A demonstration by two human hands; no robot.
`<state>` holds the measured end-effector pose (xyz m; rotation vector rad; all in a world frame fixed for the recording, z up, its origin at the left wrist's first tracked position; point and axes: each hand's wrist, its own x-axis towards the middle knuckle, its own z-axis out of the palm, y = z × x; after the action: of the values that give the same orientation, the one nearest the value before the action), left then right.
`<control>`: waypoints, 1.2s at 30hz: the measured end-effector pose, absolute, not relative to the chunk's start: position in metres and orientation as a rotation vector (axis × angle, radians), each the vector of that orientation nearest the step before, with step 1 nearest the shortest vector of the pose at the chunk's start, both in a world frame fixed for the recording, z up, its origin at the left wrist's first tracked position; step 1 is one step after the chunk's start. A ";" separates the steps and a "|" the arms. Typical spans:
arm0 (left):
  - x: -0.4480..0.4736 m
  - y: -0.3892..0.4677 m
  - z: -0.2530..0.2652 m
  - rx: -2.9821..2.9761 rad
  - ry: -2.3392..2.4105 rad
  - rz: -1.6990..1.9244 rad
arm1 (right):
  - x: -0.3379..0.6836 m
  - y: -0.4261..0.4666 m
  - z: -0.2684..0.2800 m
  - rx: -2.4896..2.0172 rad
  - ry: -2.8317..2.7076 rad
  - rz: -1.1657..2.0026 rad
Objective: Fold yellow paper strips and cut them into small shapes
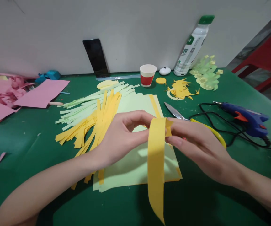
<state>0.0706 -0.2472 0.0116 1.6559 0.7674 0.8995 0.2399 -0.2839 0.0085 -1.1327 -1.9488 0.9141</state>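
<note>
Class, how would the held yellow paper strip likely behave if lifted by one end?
The yellow paper strip probably flexes easily: it bends over at the top, its long end hanging down. It looks thin, so likely light for its length, and might crease if pinched hard.

Left of the frame's upper centre, a dark phone (96,58) is leaned at a tilt against the pale wall (135,28). In the upper middle, a red and white cup (147,77) is stood upright on the green table (20,138), and a small white oval object (165,71) is set near it. Farther right, a green-capped bottle (192,48) is also tilted against the wall. At the left edge, pink paper (42,94) is piled, with a blue object (53,75) placed just behind. In the upper right corner, a red chair (264,51) is partly shown.
</note>
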 end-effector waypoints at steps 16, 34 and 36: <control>0.072 -0.247 0.010 1.580 0.821 0.758 | 0.238 -0.286 0.013 -1.195 -1.932 0.887; 0.071 -0.251 0.007 1.796 0.682 1.003 | 0.239 -0.286 0.006 -1.120 -1.560 1.480; 0.071 -0.250 0.007 1.964 0.575 1.098 | 0.239 -0.286 0.007 -1.115 -1.386 1.609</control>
<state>0.0715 -0.2504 0.0073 1.9641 0.5753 1.0983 0.2391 -0.2855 0.0069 -1.1154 -1.3861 1.6087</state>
